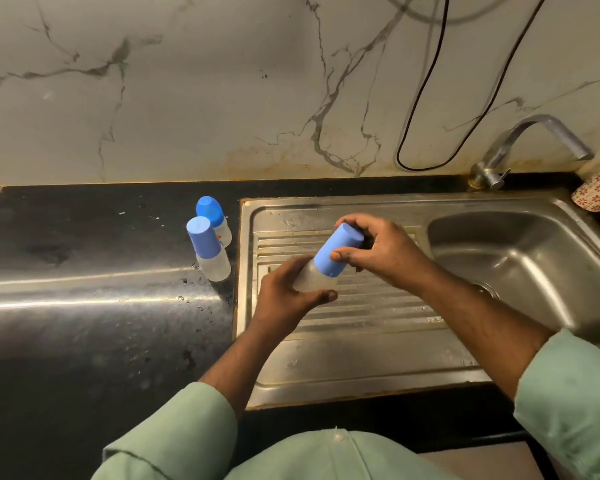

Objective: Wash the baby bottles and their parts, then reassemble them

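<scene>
I hold a small clear baby bottle [311,278] tilted over the steel draining board [354,327]. My left hand [284,296] grips its clear body from below. My right hand [378,251] grips its blue cap [336,252], fingers curled over the top and thumb on the side. Two more capped bottles stand upright on the black counter, left of the sink: a nearer bottle [208,249] with a light blue cap and a farther bottle [213,218] with a rounder, brighter blue cap.
The sink basin [520,261] lies at the right, with the tap [520,147] behind it. A floral-patterned cup [596,192] lies by the far right corner. A black cable [426,98] hangs on the marble wall. The black counter [84,271] carries water drops.
</scene>
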The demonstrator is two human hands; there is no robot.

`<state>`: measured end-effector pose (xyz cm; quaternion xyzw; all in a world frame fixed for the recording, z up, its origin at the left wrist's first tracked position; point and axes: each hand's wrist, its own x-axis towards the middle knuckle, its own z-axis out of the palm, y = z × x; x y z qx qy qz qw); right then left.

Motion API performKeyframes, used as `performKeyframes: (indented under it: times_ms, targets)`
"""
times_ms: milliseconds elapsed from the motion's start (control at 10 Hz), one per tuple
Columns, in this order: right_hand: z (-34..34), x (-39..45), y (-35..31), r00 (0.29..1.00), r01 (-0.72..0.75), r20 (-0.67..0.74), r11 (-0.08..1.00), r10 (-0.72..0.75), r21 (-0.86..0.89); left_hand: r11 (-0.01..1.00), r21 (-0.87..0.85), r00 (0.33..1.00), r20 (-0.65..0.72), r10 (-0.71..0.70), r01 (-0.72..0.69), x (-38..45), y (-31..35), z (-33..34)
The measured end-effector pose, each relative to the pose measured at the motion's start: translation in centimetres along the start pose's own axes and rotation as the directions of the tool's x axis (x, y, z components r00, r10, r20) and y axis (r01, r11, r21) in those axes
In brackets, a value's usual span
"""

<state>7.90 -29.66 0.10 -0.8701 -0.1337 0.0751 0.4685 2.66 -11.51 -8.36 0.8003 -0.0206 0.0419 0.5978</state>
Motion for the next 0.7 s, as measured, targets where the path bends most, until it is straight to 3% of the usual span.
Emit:
performKeyframes:
  times_ms: [100,200,300,400,700]
  targets:
    - [3.2,-0.4,-0.8,0.998,0.008,0.068,0.989,-0.019,0.147,0.999,0.029,0.997,-0.075,-0.014,0.016,-1.0,-1.4,-1.4]
    - [7.6,-0.4,-1.6,0.985,0.068,0.146,0.980,-0.095,0.185,0.993,0.108,0.966,-0.258,-0.009,0.038,-2.4,-3.4,-4.2]
    - [11.5,0.4,-2.4,0.969,0.096,0.213,0.985,-0.125,0.142,0.985,0.047,0.907,-0.400,-0.133,0.166,-4.2,-5.5,-6.9]
    - [14.6,1.6,-2.8,0.952,0.113,0.274,0.988,-0.138,0.105,0.985,0.032,0.881,-0.453,-0.137,0.170,-4.8,-6.7,-8.9]
    - [17.4,2.2,-0.3,0.977,-0.010,0.212,0.996,0.029,-0.089,0.956,0.041,0.895,-0.366,-0.256,0.290,-3.9,-8.9,-9.8]
